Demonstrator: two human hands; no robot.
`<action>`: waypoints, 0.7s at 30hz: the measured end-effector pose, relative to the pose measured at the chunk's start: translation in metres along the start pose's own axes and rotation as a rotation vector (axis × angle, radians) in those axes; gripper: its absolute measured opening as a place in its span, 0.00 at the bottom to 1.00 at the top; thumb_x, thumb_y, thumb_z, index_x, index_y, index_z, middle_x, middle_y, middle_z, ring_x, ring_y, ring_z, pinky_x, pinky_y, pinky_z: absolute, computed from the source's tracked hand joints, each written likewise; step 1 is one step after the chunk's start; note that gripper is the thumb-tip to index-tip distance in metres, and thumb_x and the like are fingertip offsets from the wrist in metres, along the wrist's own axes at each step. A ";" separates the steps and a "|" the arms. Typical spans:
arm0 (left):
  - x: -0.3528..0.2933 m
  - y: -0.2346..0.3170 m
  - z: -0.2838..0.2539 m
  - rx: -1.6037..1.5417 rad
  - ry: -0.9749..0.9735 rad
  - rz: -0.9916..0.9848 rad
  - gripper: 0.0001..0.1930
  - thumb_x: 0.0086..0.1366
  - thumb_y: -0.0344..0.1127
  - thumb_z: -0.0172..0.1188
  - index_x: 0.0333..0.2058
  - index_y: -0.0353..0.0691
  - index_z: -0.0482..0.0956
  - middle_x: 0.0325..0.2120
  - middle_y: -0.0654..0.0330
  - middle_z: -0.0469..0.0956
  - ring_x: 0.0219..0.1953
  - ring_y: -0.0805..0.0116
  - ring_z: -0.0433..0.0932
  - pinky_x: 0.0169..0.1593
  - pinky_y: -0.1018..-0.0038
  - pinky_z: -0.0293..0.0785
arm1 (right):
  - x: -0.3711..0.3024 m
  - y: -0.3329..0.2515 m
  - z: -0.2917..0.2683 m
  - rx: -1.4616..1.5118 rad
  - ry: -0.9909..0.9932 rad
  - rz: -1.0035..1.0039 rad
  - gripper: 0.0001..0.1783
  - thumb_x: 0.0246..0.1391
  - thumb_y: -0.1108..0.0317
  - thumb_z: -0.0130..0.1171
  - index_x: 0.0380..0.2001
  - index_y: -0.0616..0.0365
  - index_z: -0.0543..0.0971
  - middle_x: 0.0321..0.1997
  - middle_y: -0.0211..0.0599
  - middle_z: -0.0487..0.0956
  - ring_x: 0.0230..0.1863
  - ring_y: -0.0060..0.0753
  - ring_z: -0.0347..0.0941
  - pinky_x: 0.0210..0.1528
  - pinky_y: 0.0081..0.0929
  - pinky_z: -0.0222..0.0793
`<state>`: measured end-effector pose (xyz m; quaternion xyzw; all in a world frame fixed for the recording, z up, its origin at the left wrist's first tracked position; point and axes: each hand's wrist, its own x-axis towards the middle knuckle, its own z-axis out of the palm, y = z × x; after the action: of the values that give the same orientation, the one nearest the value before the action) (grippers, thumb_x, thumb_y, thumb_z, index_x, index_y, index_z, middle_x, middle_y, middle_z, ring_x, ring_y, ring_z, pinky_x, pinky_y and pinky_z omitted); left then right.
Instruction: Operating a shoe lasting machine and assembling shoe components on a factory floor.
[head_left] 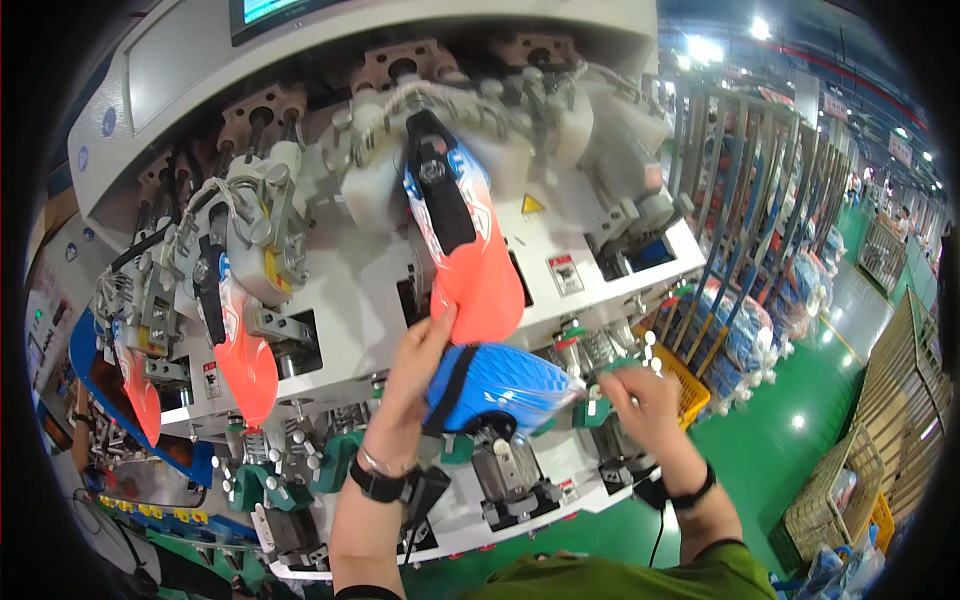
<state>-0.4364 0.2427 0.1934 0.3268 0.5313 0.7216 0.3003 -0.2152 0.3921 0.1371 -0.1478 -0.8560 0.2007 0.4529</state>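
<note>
The mid-frame blue shoe [505, 382] looks light and bendy, best held edgewise; left hand [413, 362] and right hand [645, 402] have unclear grips.

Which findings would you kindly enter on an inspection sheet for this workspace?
Surface: white machine top, bearing a yellow warning triangle.
Job's things: coral shoe upper at a clamp station; blue shoe upper just below its toe; two more coral uppers to the left.
Clutter: yellow basket beyond the right hand.
Hands: left hand has a fingertip over the coral toe; right hand is curled near the blue tip, contact unclear.
Cables: thin black cable hangs against the green floor.
Surroundings: metal rack, wrapped bundles.
</note>
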 end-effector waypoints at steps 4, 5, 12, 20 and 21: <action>-0.038 -0.045 0.046 -0.268 0.181 0.062 0.16 0.63 0.48 0.50 0.23 0.44 0.71 0.18 0.71 0.68 0.19 0.84 0.64 0.22 0.86 0.60 | -0.030 -0.028 0.001 0.109 -0.012 -0.450 0.40 0.23 0.44 0.71 0.42 0.49 0.72 0.56 0.55 0.58 0.55 0.59 0.58 0.55 0.53 0.52; -0.048 -0.056 0.062 -0.364 0.230 0.081 0.16 0.63 0.49 0.49 0.25 0.44 0.71 0.18 0.70 0.68 0.19 0.83 0.65 0.23 0.85 0.61 | -0.033 -0.032 0.009 0.052 -0.027 -0.462 0.46 0.18 0.41 0.72 0.46 0.48 0.69 0.62 0.60 0.47 0.61 0.66 0.48 0.58 0.61 0.43; -0.039 -0.046 0.100 -0.495 -0.266 0.093 0.21 0.67 0.51 0.33 0.39 0.38 0.65 0.34 0.63 0.67 0.39 0.71 0.67 0.49 0.70 0.64 | 0.038 0.013 -0.027 0.308 0.468 -0.424 0.54 0.24 0.60 0.75 0.55 0.63 0.54 0.54 0.55 0.61 0.56 0.49 0.60 0.57 0.43 0.56; 0.012 -0.057 0.181 -0.267 -0.352 0.040 0.13 0.67 0.40 0.42 0.43 0.37 0.67 0.36 0.60 0.70 0.40 0.71 0.69 0.45 0.73 0.62 | 0.295 0.072 -0.084 -0.571 -0.009 0.223 0.47 0.27 0.53 0.69 0.49 0.69 0.61 0.38 0.49 0.75 0.40 0.45 0.73 0.42 0.33 0.70; 0.022 -0.059 0.187 -0.267 -0.334 0.039 0.13 0.67 0.40 0.42 0.43 0.37 0.67 0.36 0.60 0.70 0.40 0.71 0.69 0.45 0.73 0.62 | 0.306 0.083 -0.070 -0.595 -0.172 0.162 0.50 0.24 0.51 0.70 0.49 0.70 0.60 0.36 0.49 0.76 0.40 0.45 0.74 0.41 0.34 0.71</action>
<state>-0.2964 0.3816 0.1815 0.4094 0.3672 0.7271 0.4109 -0.3178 0.6124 0.3523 -0.3239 -0.8977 -0.0114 0.2985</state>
